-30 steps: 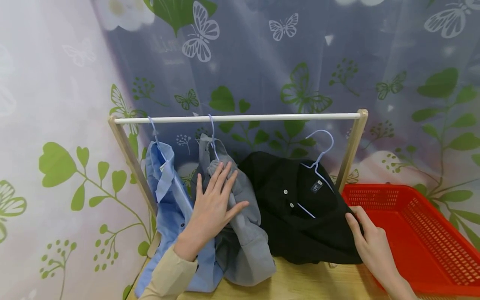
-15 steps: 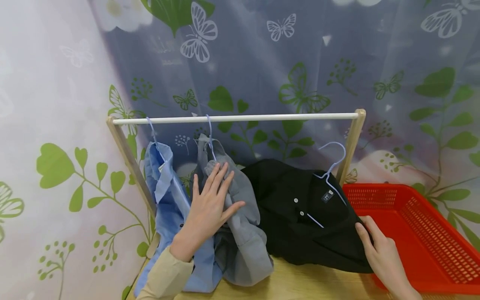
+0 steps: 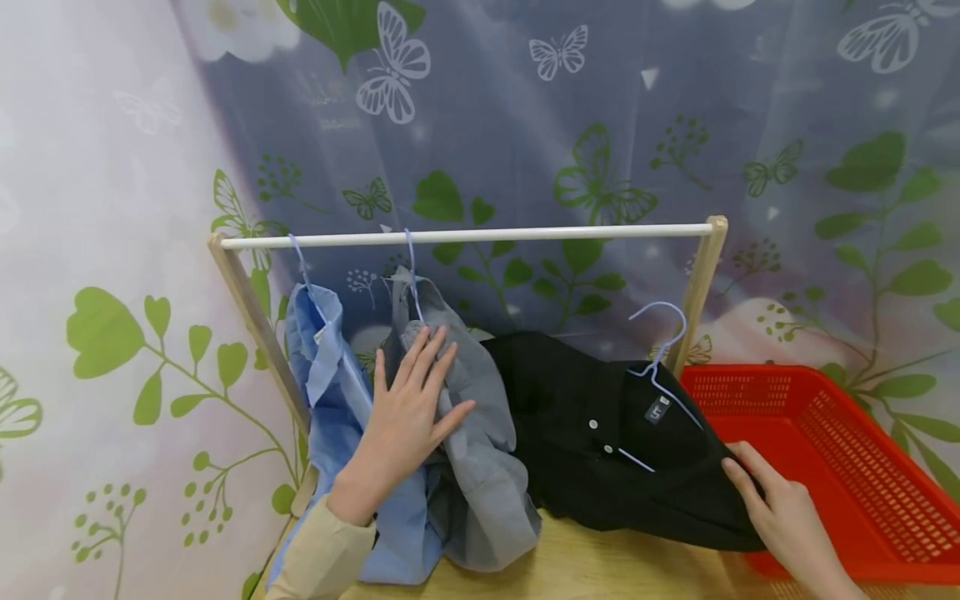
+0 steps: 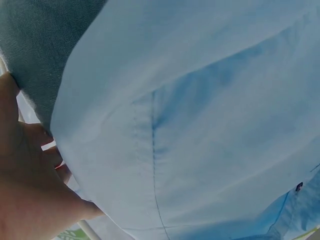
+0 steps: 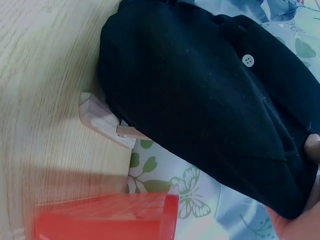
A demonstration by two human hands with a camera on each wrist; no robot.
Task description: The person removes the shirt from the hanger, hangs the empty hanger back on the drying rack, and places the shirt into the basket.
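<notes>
My right hand [image 3: 783,508] pinches the right shoulder of a black buttoned shirt [image 3: 570,450]. A light purple hanger [image 3: 678,329] sits inside its collar, its hook off the rail and below it. In the right wrist view the black shirt [image 5: 200,95] hangs from my thumb and fingers at the right edge. My left hand [image 3: 401,425] lies with spread, straight fingers against a grey shirt [image 3: 480,433]. That shirt hangs by its hanger from the white rail [image 3: 525,236]. Beside it hangs a blue shirt [image 3: 322,400], also on a hanger, and it fills most of the left wrist view.
The rail runs between two wooden posts, the right post [image 3: 701,292] standing behind the black shirt. A red plastic basket [image 3: 738,375] stands on the wooden table [image 3: 600,567] at the right. A patterned curtain [image 3: 487,108] hangs close behind the rack.
My right hand has moved right and down, drawing the black shirt and its hanger the same way, so the hook sits lower. The left hand stays against the grey shirt.
</notes>
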